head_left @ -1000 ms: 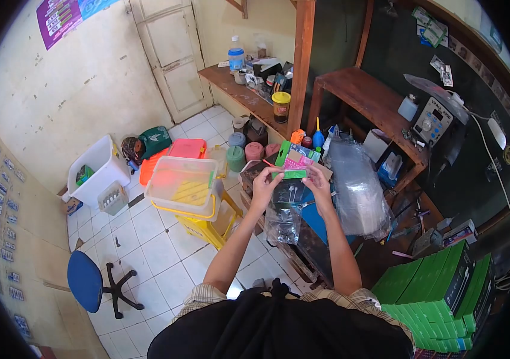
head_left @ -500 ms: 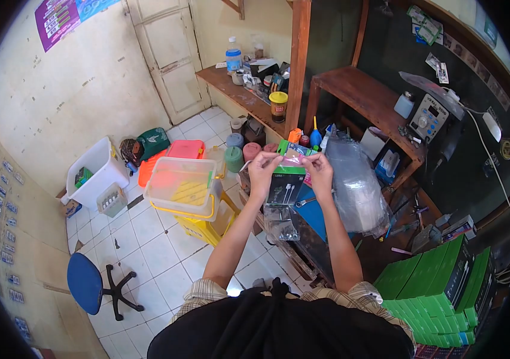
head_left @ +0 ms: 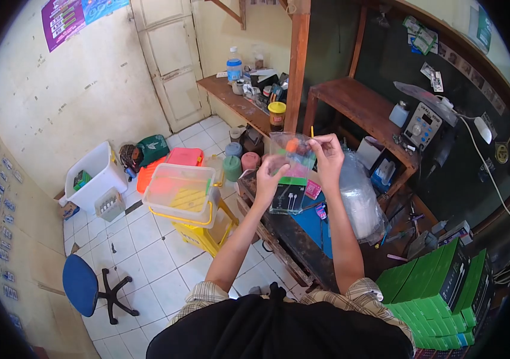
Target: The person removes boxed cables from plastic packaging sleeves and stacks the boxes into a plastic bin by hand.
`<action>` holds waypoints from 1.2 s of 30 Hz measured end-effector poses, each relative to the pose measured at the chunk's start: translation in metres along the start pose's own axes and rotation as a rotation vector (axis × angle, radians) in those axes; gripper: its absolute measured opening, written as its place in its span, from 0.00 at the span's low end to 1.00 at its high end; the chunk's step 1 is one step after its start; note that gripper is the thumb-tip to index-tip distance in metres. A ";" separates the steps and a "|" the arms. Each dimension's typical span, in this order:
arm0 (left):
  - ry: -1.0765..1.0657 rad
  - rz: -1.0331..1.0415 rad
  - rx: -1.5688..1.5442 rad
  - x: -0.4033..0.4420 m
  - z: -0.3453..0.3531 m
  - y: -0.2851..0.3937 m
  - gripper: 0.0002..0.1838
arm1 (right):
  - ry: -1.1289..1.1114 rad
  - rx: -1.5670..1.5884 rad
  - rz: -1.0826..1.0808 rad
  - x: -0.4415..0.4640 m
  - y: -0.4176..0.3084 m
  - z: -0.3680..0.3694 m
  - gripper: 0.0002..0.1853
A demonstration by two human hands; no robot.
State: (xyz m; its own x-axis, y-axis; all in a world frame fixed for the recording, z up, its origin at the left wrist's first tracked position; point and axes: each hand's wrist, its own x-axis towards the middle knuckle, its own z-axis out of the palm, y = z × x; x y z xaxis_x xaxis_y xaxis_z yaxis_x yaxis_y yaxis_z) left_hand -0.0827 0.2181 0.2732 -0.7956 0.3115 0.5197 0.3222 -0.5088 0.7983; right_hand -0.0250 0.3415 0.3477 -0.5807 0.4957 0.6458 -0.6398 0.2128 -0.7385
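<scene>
A clear plastic bag (head_left: 291,157) hangs upright above the workbench, pinched at its upper right corner by my right hand (head_left: 328,157). My left hand (head_left: 271,179) is at the bag's left side, thumb and fingers apart, near or touching the film. Behind or below the bag is a black and green box (head_left: 289,194) with a white cable picture; whether it is inside the bag I cannot tell. A pink packet (head_left: 313,189) lies just right of the box. A blue mat (head_left: 317,230) lies on the bench below, with a small purple item (head_left: 321,211) on it.
Stacked green boxes (head_left: 431,287) stand at the lower right. A pile of clear plastic bags (head_left: 359,203) lies right of my right forearm. A clear bin (head_left: 180,190) sits on a yellow stool (head_left: 207,234) to the left. A soldering station (head_left: 423,125) is on the wooden shelf.
Both hands were together at the top of the green and black box; now they are apart, and the right has risen with the clear bag. The bag on the bench front is no longer there.
</scene>
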 end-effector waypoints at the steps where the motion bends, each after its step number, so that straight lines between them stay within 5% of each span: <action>1: 0.012 -0.069 0.038 -0.002 -0.004 -0.007 0.16 | -0.018 -0.003 -0.005 0.001 0.003 -0.005 0.04; 3: 0.089 -0.106 0.050 -0.002 0.001 -0.012 0.07 | -0.034 -0.007 -0.015 -0.001 0.006 -0.008 0.06; 8: 0.101 0.029 0.130 0.016 0.009 -0.012 0.05 | -0.049 -0.018 0.198 -0.040 0.055 -0.024 0.16; 13: 0.088 -0.027 0.080 0.026 0.011 0.005 0.06 | 0.046 -0.030 0.233 -0.042 0.068 -0.027 0.02; 18: 0.077 0.015 0.053 0.035 0.011 0.012 0.06 | 0.040 0.031 0.169 -0.031 0.064 -0.022 0.05; 24: 0.078 -0.047 0.059 0.016 -0.006 -0.008 0.09 | -0.196 -0.446 0.171 -0.046 0.067 -0.025 0.04; 28: 0.102 -0.094 0.118 -0.003 -0.021 -0.027 0.14 | -0.179 -0.221 0.239 -0.050 0.080 -0.022 0.07; 36: 0.230 -0.110 0.300 -0.014 -0.036 -0.034 0.09 | -0.183 -0.263 0.254 -0.041 0.088 -0.016 0.08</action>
State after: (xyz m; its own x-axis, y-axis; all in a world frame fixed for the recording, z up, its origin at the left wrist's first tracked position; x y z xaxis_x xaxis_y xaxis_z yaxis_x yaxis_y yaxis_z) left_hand -0.1009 0.2020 0.2272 -0.9170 0.1460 0.3712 0.3369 -0.2148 0.9167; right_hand -0.0491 0.3528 0.2531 -0.7991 0.4070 0.4425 -0.3273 0.3229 -0.8880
